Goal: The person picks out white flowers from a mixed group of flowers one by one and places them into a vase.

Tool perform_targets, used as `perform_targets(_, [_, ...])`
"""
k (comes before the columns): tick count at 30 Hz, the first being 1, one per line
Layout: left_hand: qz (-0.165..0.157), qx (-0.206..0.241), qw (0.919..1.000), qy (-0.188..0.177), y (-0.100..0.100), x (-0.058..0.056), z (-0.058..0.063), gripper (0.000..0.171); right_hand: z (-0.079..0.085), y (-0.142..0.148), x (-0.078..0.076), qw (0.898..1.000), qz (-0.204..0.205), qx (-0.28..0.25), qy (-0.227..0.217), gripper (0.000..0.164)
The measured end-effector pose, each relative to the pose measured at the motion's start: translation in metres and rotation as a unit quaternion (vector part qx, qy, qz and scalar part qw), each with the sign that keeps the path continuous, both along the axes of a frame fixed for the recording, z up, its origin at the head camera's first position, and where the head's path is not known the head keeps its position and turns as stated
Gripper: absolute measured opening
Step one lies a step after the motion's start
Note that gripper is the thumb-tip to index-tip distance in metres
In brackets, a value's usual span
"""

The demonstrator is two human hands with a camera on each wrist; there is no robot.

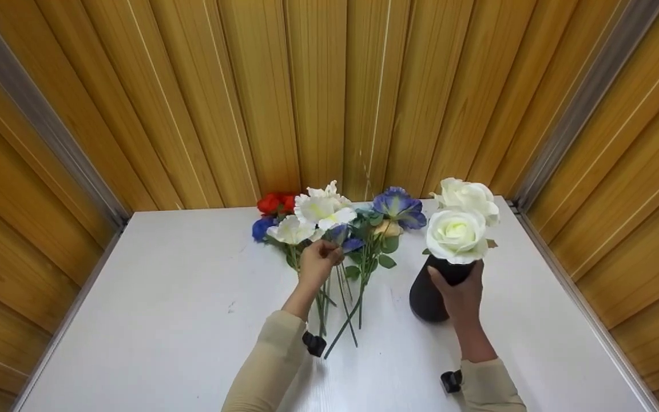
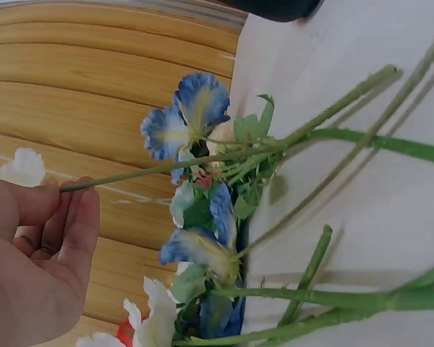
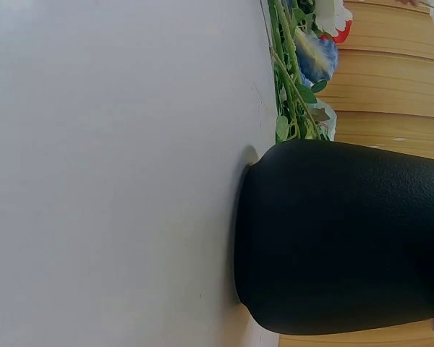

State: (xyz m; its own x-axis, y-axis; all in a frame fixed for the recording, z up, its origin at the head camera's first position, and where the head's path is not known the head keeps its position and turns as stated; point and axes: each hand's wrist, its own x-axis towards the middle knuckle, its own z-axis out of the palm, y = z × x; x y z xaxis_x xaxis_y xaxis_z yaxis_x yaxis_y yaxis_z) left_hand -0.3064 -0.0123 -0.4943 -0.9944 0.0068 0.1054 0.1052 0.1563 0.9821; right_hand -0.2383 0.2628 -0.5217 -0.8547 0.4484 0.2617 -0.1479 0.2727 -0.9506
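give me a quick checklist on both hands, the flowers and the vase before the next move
1. Left hand pinching a stem: ok.
2. Right hand gripping the black vase: ok.
3. Vase standing on the table: ok.
4. White roses above the vase's mouth: ok.
5. Room in that mouth: cannot tell, roses cover it.
6. Loose stems lying uncrossed: not ok, some cross.

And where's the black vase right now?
In the head view, the black vase is on the white table at right, below two white roses, held by the right hand.
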Motion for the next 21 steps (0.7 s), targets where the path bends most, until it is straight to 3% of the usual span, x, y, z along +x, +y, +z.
perform_targets(7, [-0.005, -0.031, 0.9988, 0.036, 0.015, 0.017, 0.013, 0.01, 0.002, -0.002, 0.001, 1.0, 0.009, -0.011, -0.009, 0.094])
perform_targets(13, [-0.032, -0.013, 0.9948, 0.096, 0.026, 0.035, 0.031, 0.02, 0.002, -0.003, 0.001, 1.0, 0.007, -0.01, -0.013, 0.094])
perform_targets(16, [-0.03, -0.025, 0.9869, 0.157, 0.031, 0.045, 0.039, 0.028, 0.001, -0.003, 0.0, 1.0, 0.003, -0.006, -0.014, 0.094])
perform_targets(19, [-0.003, -0.065, 0.9742, 0.216, 0.037, 0.056, 0.046, 0.043, 0.0, -0.003, -0.001, 1.0, -0.002, -0.001, -0.016, 0.093])
perform_targets(21, [0.014, -0.085, 0.9677, 0.237, 0.042, 0.062, 0.05, 0.047, 0.001, -0.003, -0.001, 1.0, -0.004, -0.001, -0.017, 0.092])
